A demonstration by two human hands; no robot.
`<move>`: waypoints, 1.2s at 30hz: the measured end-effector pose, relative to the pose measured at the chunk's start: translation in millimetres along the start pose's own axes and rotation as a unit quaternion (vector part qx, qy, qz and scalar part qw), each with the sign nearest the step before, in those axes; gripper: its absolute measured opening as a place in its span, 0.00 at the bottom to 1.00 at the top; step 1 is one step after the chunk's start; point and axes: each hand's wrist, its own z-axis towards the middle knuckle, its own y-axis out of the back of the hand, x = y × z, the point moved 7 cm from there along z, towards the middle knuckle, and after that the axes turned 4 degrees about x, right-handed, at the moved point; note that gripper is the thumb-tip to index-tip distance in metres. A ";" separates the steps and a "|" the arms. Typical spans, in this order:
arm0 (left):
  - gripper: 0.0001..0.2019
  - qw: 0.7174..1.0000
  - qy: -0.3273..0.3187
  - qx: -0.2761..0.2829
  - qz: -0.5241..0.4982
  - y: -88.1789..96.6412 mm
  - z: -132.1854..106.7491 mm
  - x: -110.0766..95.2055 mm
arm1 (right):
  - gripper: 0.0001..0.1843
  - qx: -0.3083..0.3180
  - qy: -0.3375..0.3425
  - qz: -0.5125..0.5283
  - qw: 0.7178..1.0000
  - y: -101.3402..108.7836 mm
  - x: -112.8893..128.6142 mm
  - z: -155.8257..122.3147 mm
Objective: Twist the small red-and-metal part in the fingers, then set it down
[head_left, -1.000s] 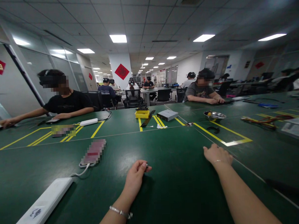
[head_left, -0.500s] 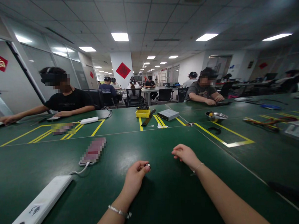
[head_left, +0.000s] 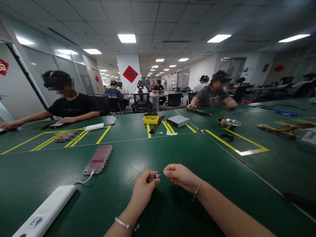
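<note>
Between the thumb and fingers of my left hand [head_left: 143,186] is a small dark-and-silver piece [head_left: 157,175], too small to tell its kind. My right hand [head_left: 183,176] is just to the right of it, thumb and fingers pinched together, with a narrow gap between its fingertips and the piece. Whether those fingertips hold anything is too fine to see. Both hands are low over the green tabletop [head_left: 138,154].
To the left are a phone [head_left: 99,159] on a white cable and a long white power bank [head_left: 44,217]. Farther back stand a yellow box [head_left: 151,120] with black cables, a grey box [head_left: 178,121] and a metal bowl [head_left: 233,122]. Two people sit across the table.
My right hand has come left and nearer, close to the piece in my left hand. My left hand has barely moved. The person at the right has moved an arm outward.
</note>
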 end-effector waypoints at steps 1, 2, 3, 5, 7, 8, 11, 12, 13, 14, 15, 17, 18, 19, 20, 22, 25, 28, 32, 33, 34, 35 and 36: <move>0.07 1.000 -0.005 -0.001 0.013 0.1 -0.8 -1.4 | 0.13 0.000 0.002 0.006 1.000 -0.9 0.3 -0.3; 0.07 1.000 -0.009 0.001 0.020 -0.3 -1.5 -2.6 | 0.13 -0.004 0.006 0.013 1.000 -1.1 1.0 -0.5; 0.08 1.000 -0.013 0.004 0.023 -0.8 -2.1 -3.7 | 0.13 -0.010 0.010 0.020 1.000 -1.0 1.7 -0.7; 0.08 1.000 -0.019 0.009 0.019 -1.6 -2.9 -5.3 | 0.14 -0.023 0.015 0.032 0.999 -0.1 2.5 -0.7; 0.09 1.000 -0.017 0.005 0.016 -0.9 -3.1 -5.7 | 0.16 -0.034 0.019 0.041 0.998 1.1 3.1 -0.4; 0.10 1.000 -0.015 0.001 0.016 -0.1 -3.2 -5.6 | 0.17 -0.039 0.024 0.044 0.998 1.6 3.6 -0.2; 0.10 1.000 -0.012 -0.015 0.023 2.7 -3.3 -5.2 | 0.16 -0.058 0.038 0.043 0.997 2.2 5.4 0.0; 0.10 0.999 -0.013 -0.019 0.026 3.4 -3.4 -5.2 | 0.16 -0.065 0.042 0.039 0.996 2.0 5.8 0.0; 0.10 0.999 -0.015 -0.022 0.030 3.9 -3.5 -5.2 | 0.15 -0.072 0.045 0.036 0.996 1.5 5.9 0.2; 0.10 0.999 -0.017 -0.024 0.036 4.3 -3.6 -5.2 | 0.15 -0.077 0.048 0.036 0.995 0.6 5.6 0.5; 0.09 0.998 -0.020 -0.028 0.042 4.7 -3.7 -5.4 | 0.15 -0.081 0.051 0.039 0.995 -0.6 5.0 0.8; 0.09 0.997 -0.028 -0.036 0.060 5.3 -3.8 -5.8 | 0.15 -0.087 0.057 0.054 0.993 -3.4 2.5 1.6; 0.09 0.996 -0.031 -0.038 0.072 5.2 -3.8 -5.9 | 0.16 -0.092 0.059 0.062 0.992 -4.7 0.7 1.8; 0.09 0.995 -0.034 -0.040 0.087 4.9 -3.9 -6.2 | 0.16 -0.099 0.058 0.071 0.991 -5.9 -1.4 1.8; 0.09 0.993 -0.038 -0.041 0.104 4.5 -3.9 -6.8 | 0.16 -0.109 0.056 0.077 0.989 -7.1 -3.4 1.5; 0.09 0.988 -0.054 -0.045 0.141 3.9 -4.7 -9.9 | 0.16 -0.130 0.053 0.083 0.987 -9.5 -6.9 0.3; 0.07 0.975 -0.087 -0.068 0.191 5.0 -7.6 -18.2 | 0.15 -0.164 0.053 0.081 0.982 -12.4 -9.8 -2.2; 0.06 0.964 -0.115 -0.080 0.224 5.1 -10.6 -26.0 | 0.15 -0.195 0.060 0.080 0.976 -13.1 -10.8 -3.6; 0.06 0.956 -0.147 -0.088 0.237 4.9 -13.1 -29.9 | 0.16 -0.207 0.071 0.097 0.971 -14.4 -12.1 -3.2; 0.06 0.955 -0.156 -0.091 0.237 4.9 -13.6 -29.9 | 0.16 -0.208 0.071 0.100 0.970 -15.3 -12.6 -3.3; 0.06 0.953 -0.166 -0.095 0.236 4.9 -14.1 -30.0 | 0.16 -0.210 0.072 0.102 0.970 -16.3 -12.8 -3.7; 0.06 0.951 -0.176 -0.098 0.234 4.9 -14.6 -30.1 | 0.16 -0.211 0.075 0.102 0.969 -17.9 -12.5 -4.4; 0.06 0.949 -0.186 -0.101 0.233 5.1 -15.2 -30.4 | 0.16 -0.210 0.080 0.103 0.969 -19.8 -11.9 -5.2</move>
